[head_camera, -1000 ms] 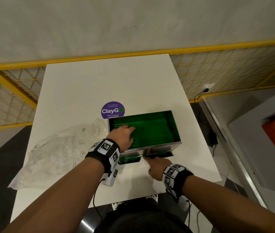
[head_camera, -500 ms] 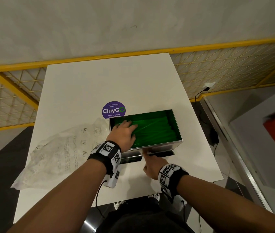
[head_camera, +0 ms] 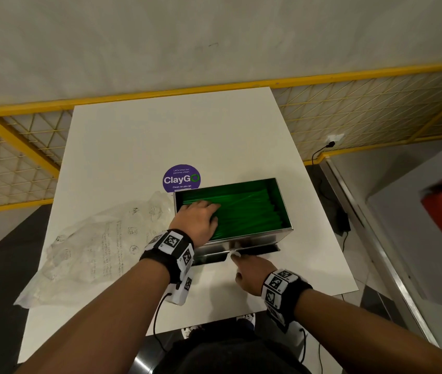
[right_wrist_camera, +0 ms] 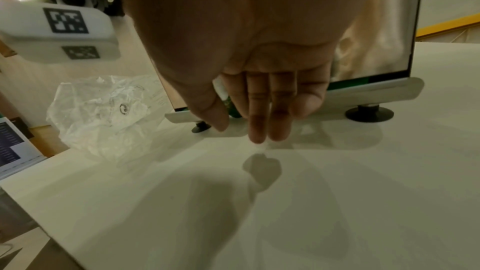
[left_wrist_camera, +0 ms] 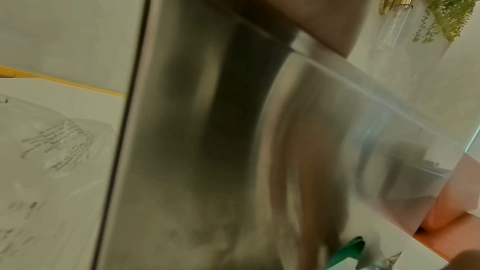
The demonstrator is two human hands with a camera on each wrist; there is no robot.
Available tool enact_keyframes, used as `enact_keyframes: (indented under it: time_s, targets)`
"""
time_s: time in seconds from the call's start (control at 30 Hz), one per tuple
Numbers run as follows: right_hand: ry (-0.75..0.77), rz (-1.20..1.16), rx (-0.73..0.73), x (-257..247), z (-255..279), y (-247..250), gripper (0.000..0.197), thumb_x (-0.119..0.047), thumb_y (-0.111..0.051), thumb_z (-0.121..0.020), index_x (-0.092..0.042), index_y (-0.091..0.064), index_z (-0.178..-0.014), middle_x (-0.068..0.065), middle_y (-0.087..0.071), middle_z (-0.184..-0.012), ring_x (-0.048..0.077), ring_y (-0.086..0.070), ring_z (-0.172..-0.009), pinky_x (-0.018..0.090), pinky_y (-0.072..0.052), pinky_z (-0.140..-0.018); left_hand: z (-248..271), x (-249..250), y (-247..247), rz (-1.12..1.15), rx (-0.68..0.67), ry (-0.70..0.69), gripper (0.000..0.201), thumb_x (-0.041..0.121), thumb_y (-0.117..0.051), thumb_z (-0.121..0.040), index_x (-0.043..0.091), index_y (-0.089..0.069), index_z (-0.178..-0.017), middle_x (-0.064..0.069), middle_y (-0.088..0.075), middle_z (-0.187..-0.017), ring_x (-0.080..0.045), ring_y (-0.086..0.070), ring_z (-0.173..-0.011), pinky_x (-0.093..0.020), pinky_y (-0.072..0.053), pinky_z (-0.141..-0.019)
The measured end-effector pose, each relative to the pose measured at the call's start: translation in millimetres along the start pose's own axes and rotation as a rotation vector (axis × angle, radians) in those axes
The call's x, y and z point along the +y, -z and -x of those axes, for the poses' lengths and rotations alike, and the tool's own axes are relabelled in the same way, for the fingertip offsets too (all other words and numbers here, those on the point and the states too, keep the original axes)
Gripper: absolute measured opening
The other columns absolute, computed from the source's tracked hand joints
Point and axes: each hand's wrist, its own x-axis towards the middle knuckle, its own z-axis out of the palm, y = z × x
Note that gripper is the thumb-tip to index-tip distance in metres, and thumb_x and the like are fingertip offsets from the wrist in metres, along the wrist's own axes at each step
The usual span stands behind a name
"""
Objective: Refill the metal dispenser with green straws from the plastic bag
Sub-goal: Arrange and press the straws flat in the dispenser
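Note:
The open-topped metal dispenser stands on the white table, filled with green straws. My left hand lies flat on the straws at the box's left end, fingers spread. My right hand is in front of the box, with one straight finger touching the front tray lip. In the right wrist view the right hand points its straight fingers down at the tray, holding nothing. The left wrist view is blurred and shows the dispenser wall and a bit of green straw.
The crumpled clear plastic bag lies flat left of the dispenser and looks empty. A purple round sticker sits behind the box. The table's right edge is close to the dispenser. A yellow mesh railing runs behind.
Hardly anything moved. My left hand stays on the straws and has shifted slightly. My right hand keeps its fingertip at the front tray.

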Motion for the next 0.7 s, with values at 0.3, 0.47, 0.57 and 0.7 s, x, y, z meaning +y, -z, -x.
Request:
enact_keyframes:
  time_s: [0.3,0.47,0.57,0.7]
  targets:
    - [0.159,-0.062,0.372,-6,35,65,0.015,-0.027,-0.045,-0.093,-0.016,-0.056,-0.094,0.004,-0.063,-0.090,0.026,-0.059,-0.079,0.033,-0.046,-0.068,-10,-4,12,0.186,-0.110,-0.044,0.046,0.009,-0.039,-0.097,0.016,-0.040,-0.142,-0.012,-0.048,-0.139,-0.028,-0.047,-0.127,-0.032,-0.038,-0.106]
    - [0.217,-0.096,0.556,-3,36,90,0.018,-0.021,-0.052,-0.090,-0.012,-0.063,-0.100,0.005,-0.061,-0.096,0.023,-0.056,-0.091,0.030,-0.044,-0.075,-5,-2,8,0.046,-0.238,-0.017,0.058,0.013,-0.057,-0.088,0.019,-0.039,-0.142,-0.009,-0.051,-0.137,-0.027,-0.048,-0.126,-0.039,-0.040,-0.106]
    - [0.056,0.031,0.350,8,17,109,0.049,-0.035,-0.043,-0.096,-0.016,-0.040,-0.141,0.005,-0.042,-0.143,0.024,-0.039,-0.130,0.040,-0.038,-0.105,-6,-1,8,0.039,-0.210,-0.024,0.065,0.011,-0.062,-0.080,0.021,-0.040,-0.139,-0.011,-0.054,-0.127,-0.030,-0.054,-0.118,-0.042,-0.047,-0.097]
    - [-0.064,0.105,0.007,19,4,114,0.055,-0.047,-0.029,-0.099,-0.016,-0.036,-0.144,0.010,-0.041,-0.146,0.029,-0.043,-0.131,0.046,-0.038,-0.106,-6,-1,10,-0.060,-0.231,0.000,0.072,0.018,-0.066,-0.079,0.024,-0.031,-0.141,-0.011,-0.050,-0.126,-0.032,-0.053,-0.116,-0.047,-0.048,-0.095]
